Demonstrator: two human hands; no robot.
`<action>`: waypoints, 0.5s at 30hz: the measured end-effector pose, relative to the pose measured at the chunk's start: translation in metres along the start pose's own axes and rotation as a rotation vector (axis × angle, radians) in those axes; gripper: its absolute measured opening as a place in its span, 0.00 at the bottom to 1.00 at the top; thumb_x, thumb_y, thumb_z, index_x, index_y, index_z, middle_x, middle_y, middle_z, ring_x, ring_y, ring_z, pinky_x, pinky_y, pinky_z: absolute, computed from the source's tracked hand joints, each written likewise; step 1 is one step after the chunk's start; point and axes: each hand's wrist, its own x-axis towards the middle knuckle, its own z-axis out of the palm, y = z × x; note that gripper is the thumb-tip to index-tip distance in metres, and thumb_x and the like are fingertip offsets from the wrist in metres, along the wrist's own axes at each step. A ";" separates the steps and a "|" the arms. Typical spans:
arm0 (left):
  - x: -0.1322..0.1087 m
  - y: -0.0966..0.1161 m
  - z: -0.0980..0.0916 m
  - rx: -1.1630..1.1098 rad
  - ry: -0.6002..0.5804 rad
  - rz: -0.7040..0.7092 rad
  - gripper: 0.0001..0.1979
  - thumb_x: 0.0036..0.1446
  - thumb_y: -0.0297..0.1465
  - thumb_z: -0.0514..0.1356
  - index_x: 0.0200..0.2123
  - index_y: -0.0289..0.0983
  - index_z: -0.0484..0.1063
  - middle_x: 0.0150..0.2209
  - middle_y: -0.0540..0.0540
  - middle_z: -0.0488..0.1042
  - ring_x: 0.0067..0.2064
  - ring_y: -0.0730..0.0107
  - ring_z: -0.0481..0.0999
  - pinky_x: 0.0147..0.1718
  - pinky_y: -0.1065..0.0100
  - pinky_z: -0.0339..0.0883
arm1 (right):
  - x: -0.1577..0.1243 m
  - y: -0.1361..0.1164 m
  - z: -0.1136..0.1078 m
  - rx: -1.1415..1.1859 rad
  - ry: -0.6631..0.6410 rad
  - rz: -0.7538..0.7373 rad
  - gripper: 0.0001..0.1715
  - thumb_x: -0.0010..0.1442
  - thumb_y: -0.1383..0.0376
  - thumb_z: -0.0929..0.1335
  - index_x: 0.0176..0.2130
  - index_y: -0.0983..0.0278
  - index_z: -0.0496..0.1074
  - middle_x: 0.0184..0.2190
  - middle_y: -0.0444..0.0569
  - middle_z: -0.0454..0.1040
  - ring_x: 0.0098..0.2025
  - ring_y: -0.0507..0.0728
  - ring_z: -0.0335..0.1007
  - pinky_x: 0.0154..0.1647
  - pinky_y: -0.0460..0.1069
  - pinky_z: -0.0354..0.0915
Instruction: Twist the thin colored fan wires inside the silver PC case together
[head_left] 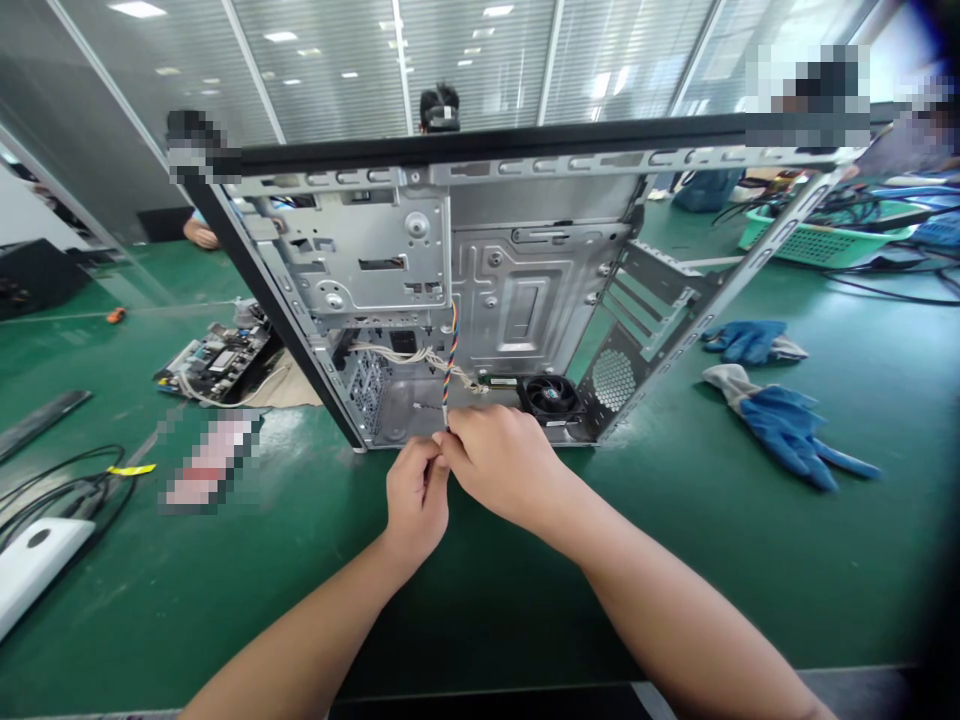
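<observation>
An open computer case (427, 150) stands upright on the green table, its inside facing me. From its drive cage (360, 250) a twisted multicoloured cable (451, 350) runs down to my hands. My right hand (499, 455) is closed on the lower end of this cable. Pressed against its fingertips, my left hand (418, 495) pinches at the same spot; the cable's very end is hidden by the fingers. Behind them, a bundle of white wires (412, 354) crosses the case. A black cooling fan (552, 396) lies on the case floor at the right, beside a green memory stick (501, 381).
Blue gloves (784, 425) lie to the right, with a green basket of cables (832, 240) behind them. At the left are a circuit board (221, 355), black cables (112, 490) and a white device (45, 560). People are partly visible beyond the case.
</observation>
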 end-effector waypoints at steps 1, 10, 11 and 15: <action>-0.001 -0.001 0.000 -0.005 -0.005 -0.019 0.06 0.63 0.28 0.54 0.33 0.37 0.68 0.29 0.50 0.67 0.31 0.71 0.66 0.33 0.69 0.58 | 0.000 0.000 0.000 -0.002 0.000 -0.003 0.16 0.65 0.62 0.59 0.39 0.64 0.73 0.30 0.50 0.76 0.32 0.58 0.74 0.29 0.48 0.60; 0.002 -0.008 0.006 -0.583 -0.155 -0.359 0.14 0.60 0.40 0.58 0.27 0.36 0.65 0.22 0.54 0.60 0.23 0.78 0.55 0.24 0.73 0.51 | 0.002 0.005 0.000 -0.015 -0.024 -0.041 0.13 0.64 0.66 0.60 0.38 0.67 0.71 0.33 0.52 0.77 0.33 0.58 0.74 0.29 0.49 0.59; 0.003 -0.007 0.007 -0.652 -0.175 -0.387 0.15 0.60 0.40 0.58 0.27 0.36 0.64 0.21 0.54 0.59 0.22 0.78 0.54 0.23 0.73 0.50 | 0.002 0.006 0.000 -0.016 -0.030 -0.050 0.13 0.64 0.66 0.60 0.38 0.67 0.71 0.33 0.52 0.77 0.33 0.58 0.74 0.29 0.49 0.59; 0.004 -0.005 0.008 -0.785 -0.202 -0.445 0.14 0.59 0.40 0.59 0.28 0.36 0.63 0.22 0.55 0.59 0.21 0.80 0.54 0.22 0.74 0.50 | 0.002 0.007 -0.002 -0.009 -0.042 -0.055 0.14 0.65 0.65 0.59 0.37 0.66 0.71 0.32 0.52 0.76 0.33 0.57 0.74 0.29 0.48 0.57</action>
